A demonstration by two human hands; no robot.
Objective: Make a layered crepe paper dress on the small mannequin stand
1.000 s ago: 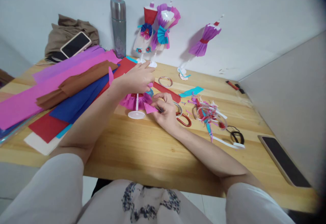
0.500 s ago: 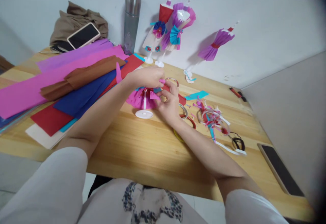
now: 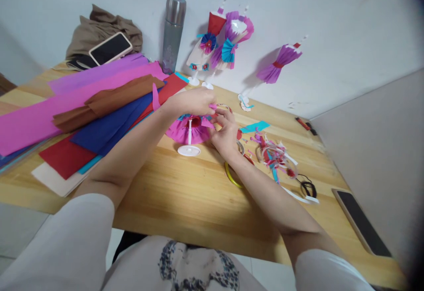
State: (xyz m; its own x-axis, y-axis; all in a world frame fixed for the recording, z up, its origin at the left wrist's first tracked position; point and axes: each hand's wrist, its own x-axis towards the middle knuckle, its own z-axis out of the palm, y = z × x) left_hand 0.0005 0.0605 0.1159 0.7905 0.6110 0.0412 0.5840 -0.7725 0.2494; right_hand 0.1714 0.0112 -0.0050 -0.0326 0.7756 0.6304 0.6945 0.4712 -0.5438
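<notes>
A small dress stand lies tipped over, its round white base facing me and its pink crepe paper skirt spread around the stem. Blue and red paper shows near its waist. My left hand is closed above the skirt, with a bit of pink paper poking out at its fingertips. Just right of it, my right hand has bent fingers, thumb at the edge of the pink paper. The two hands' fingertips meet, and they hide part of the stand's upper end.
Coloured crepe paper sheets pile up at left. Behind stand a flask and several dressed stands, one a purple dress. Paper scraps, a yellow ring and a phone lie to the right.
My right hand has turned slightly and moved a little right and down. The red piece seen between my hands is now mostly hidden. The whole view has shifted slightly.
</notes>
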